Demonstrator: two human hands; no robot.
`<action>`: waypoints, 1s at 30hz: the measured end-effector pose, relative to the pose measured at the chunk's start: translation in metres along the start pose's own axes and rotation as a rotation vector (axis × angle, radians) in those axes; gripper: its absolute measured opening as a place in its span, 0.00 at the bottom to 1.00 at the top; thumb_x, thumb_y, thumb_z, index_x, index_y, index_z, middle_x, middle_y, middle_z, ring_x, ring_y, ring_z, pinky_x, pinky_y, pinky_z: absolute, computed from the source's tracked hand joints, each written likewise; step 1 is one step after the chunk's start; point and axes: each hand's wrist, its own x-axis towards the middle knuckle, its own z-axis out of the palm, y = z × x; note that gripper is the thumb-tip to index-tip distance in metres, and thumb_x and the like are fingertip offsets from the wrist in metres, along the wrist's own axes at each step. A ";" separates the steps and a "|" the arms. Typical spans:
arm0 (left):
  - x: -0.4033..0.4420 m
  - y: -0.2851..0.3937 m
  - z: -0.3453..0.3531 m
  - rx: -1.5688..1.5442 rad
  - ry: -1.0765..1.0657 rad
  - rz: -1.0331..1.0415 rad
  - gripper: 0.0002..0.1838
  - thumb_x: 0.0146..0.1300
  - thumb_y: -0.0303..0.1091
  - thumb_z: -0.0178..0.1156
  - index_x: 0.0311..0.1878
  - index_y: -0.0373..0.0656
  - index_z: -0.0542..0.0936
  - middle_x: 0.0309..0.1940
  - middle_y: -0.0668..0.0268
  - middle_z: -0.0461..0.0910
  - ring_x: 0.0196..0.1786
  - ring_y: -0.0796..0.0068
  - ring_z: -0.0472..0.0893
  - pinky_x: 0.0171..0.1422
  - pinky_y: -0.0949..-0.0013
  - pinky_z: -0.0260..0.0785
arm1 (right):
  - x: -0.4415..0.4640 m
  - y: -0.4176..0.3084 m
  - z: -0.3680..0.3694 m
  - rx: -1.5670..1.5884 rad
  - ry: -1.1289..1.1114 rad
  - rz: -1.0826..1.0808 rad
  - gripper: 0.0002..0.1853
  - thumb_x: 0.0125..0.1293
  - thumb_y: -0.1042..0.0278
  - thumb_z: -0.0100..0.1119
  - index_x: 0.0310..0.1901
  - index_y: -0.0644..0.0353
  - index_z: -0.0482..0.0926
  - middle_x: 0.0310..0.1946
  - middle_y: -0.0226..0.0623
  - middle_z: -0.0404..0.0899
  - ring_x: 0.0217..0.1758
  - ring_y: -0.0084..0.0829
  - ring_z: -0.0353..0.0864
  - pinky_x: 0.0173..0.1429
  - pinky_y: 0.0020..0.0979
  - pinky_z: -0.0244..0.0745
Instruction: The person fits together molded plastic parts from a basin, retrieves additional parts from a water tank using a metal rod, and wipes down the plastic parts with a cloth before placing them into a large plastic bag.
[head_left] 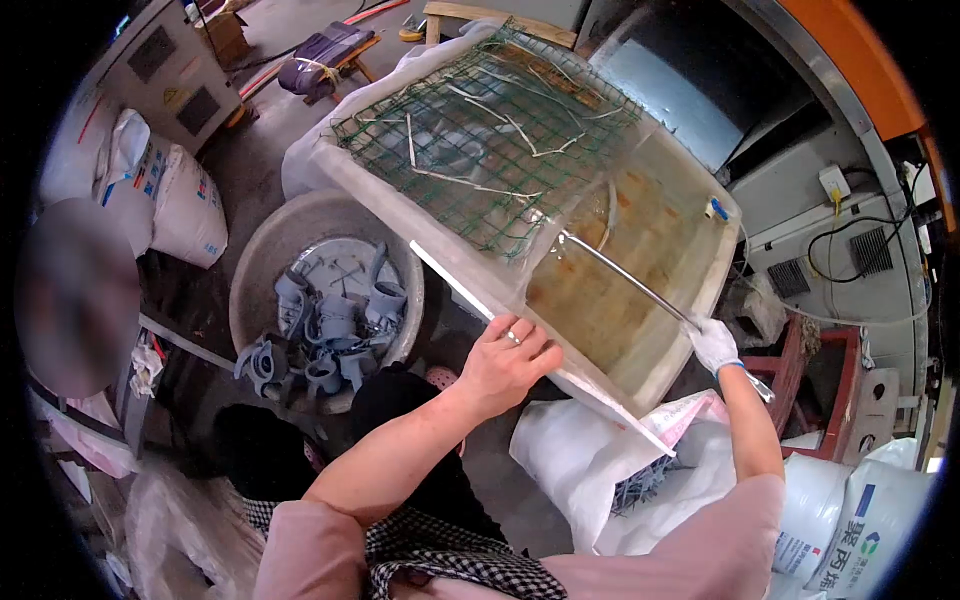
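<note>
Gloved right fingers (698, 327), slim, straight, shiny metal rod (640, 287)

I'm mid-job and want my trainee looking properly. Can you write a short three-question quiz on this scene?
1. Which holds the metal rod, the left hand or the right hand?
2. True or false: the green mesh covers the whole tank.
3. What lies in the round tub? A) folded cloth; B) gray parts; C) coiled hose.

Key: 1 the right hand; 2 false; 3 B.
</note>
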 end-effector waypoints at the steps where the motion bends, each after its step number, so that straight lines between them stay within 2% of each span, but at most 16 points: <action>1: 0.000 0.000 -0.001 -0.012 -0.009 -0.012 0.10 0.46 0.31 0.56 0.35 0.49 0.73 0.33 0.69 0.72 0.44 0.72 0.72 0.55 0.66 0.62 | -0.009 0.002 -0.002 0.001 0.004 0.046 0.22 0.64 0.47 0.53 0.56 0.46 0.77 0.44 0.49 0.79 0.51 0.49 0.78 0.54 0.40 0.73; 2: 0.000 0.001 -0.001 -0.012 -0.010 -0.007 0.10 0.46 0.31 0.56 0.35 0.49 0.73 0.33 0.69 0.72 0.44 0.72 0.72 0.55 0.66 0.62 | -0.017 -0.006 -0.005 0.000 0.009 0.091 0.22 0.64 0.47 0.53 0.56 0.47 0.77 0.44 0.50 0.79 0.50 0.50 0.78 0.54 0.40 0.73; 4: 0.000 0.002 -0.002 0.004 -0.013 -0.021 0.09 0.46 0.31 0.56 0.34 0.48 0.73 0.33 0.68 0.72 0.43 0.71 0.72 0.55 0.66 0.62 | -0.009 -0.018 0.007 0.055 0.035 0.046 0.23 0.65 0.48 0.52 0.56 0.50 0.77 0.46 0.52 0.78 0.52 0.49 0.77 0.56 0.39 0.72; 6: 0.000 0.002 -0.002 0.014 0.000 -0.006 0.09 0.46 0.31 0.56 0.34 0.48 0.73 0.33 0.68 0.72 0.43 0.71 0.72 0.55 0.66 0.62 | 0.016 -0.035 0.025 0.239 0.108 -0.065 0.22 0.65 0.50 0.52 0.56 0.52 0.76 0.50 0.51 0.77 0.56 0.48 0.76 0.58 0.38 0.71; 8: -0.001 0.001 -0.003 0.019 0.007 -0.001 0.09 0.46 0.31 0.56 0.34 0.48 0.73 0.33 0.68 0.72 0.43 0.71 0.73 0.55 0.65 0.62 | 0.055 -0.059 0.041 0.243 0.098 -0.108 0.23 0.65 0.50 0.51 0.57 0.52 0.76 0.53 0.50 0.76 0.58 0.46 0.75 0.60 0.38 0.69; 12: 0.001 -0.002 -0.002 0.007 -0.002 -0.012 0.09 0.47 0.31 0.56 0.34 0.48 0.73 0.33 0.68 0.72 0.44 0.70 0.73 0.56 0.65 0.62 | 0.119 -0.112 0.058 0.368 0.108 -0.163 0.23 0.65 0.48 0.49 0.57 0.51 0.76 0.51 0.47 0.78 0.56 0.48 0.76 0.59 0.39 0.70; 16: 0.003 -0.002 -0.003 -0.004 0.018 -0.017 0.09 0.47 0.31 0.56 0.34 0.48 0.73 0.34 0.68 0.73 0.44 0.70 0.73 0.56 0.66 0.62 | 0.135 -0.141 0.044 0.276 0.090 -0.159 0.23 0.64 0.48 0.51 0.56 0.51 0.76 0.52 0.47 0.77 0.56 0.48 0.75 0.60 0.39 0.69; 17: 0.002 -0.002 -0.004 -0.005 0.014 -0.021 0.09 0.47 0.31 0.56 0.34 0.48 0.73 0.34 0.68 0.73 0.44 0.70 0.73 0.56 0.66 0.62 | 0.140 -0.132 0.042 0.314 0.034 -0.161 0.24 0.64 0.48 0.52 0.57 0.51 0.76 0.52 0.47 0.77 0.58 0.47 0.75 0.61 0.38 0.69; 20: 0.003 -0.002 -0.007 -0.011 -0.009 -0.011 0.09 0.47 0.31 0.56 0.34 0.48 0.73 0.34 0.68 0.73 0.44 0.70 0.74 0.56 0.66 0.63 | 0.109 -0.086 0.023 0.196 0.056 -0.169 0.24 0.65 0.48 0.50 0.57 0.52 0.76 0.54 0.46 0.76 0.59 0.46 0.74 0.63 0.37 0.68; 23: 0.001 -0.003 -0.009 -0.025 0.000 0.003 0.08 0.47 0.30 0.56 0.34 0.48 0.74 0.34 0.68 0.73 0.44 0.70 0.74 0.54 0.66 0.63 | 0.045 -0.050 -0.009 -0.016 0.117 -0.066 0.21 0.65 0.48 0.50 0.55 0.44 0.77 0.49 0.46 0.79 0.54 0.48 0.77 0.58 0.40 0.71; 25: 0.000 -0.002 -0.006 -0.019 0.026 0.003 0.08 0.46 0.32 0.57 0.32 0.49 0.73 0.32 0.69 0.72 0.43 0.71 0.73 0.53 0.66 0.62 | 0.017 -0.016 -0.013 -0.104 0.117 -0.052 0.21 0.64 0.48 0.52 0.53 0.50 0.79 0.46 0.46 0.80 0.51 0.47 0.78 0.55 0.41 0.73; 26: 0.000 -0.002 -0.005 -0.005 0.055 0.012 0.09 0.44 0.33 0.58 0.31 0.49 0.73 0.30 0.70 0.70 0.41 0.72 0.73 0.52 0.66 0.62 | -0.004 -0.023 -0.026 -0.136 0.035 0.011 0.21 0.64 0.49 0.52 0.52 0.52 0.79 0.46 0.47 0.80 0.51 0.48 0.78 0.55 0.41 0.73; 30: 0.000 -0.001 -0.004 0.014 0.045 0.016 0.08 0.43 0.34 0.58 0.29 0.49 0.72 0.30 0.70 0.70 0.42 0.71 0.73 0.52 0.66 0.62 | -0.022 -0.007 -0.011 0.008 0.000 -0.036 0.21 0.65 0.50 0.53 0.54 0.53 0.78 0.47 0.48 0.79 0.52 0.48 0.78 0.57 0.39 0.72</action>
